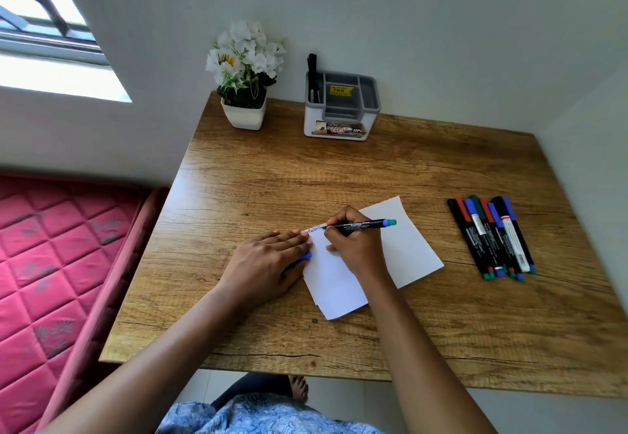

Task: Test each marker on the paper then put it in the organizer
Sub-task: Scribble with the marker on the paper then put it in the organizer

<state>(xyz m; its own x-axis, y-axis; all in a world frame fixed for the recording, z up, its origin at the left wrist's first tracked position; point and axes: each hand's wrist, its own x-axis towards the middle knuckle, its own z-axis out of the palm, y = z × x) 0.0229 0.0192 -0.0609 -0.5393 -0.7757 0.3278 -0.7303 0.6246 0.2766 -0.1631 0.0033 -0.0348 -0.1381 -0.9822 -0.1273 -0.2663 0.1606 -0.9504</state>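
The brown wood-grain tabletop [306, 175] carries white paper sheets [411, 246] near its middle and a row of black markers with coloured caps [492, 239] well to their right. At its far edge, a grey-and-white plastic organizer [339, 120] stands near a white square flowerpot [246, 115].

- Bright, even daylight fills the scene. The barred glass window [40, 25], up and to the left of the brown wood-grain table [339, 175], is blown out to white.
- Shadows on the table are soft and faint, lying under the forearms and along the near edge of the white paper sheet [407, 246].
- Wide-angle distortion splays the table's edges outward, and the wall lines behind it lean.
- The table's middle is sharp, with crisp grain.
- The print on the black marker with a blue end [360, 224] is too small to read.
- The blue patterned cloth [272, 413] below the table's near edge is smeared and soft.
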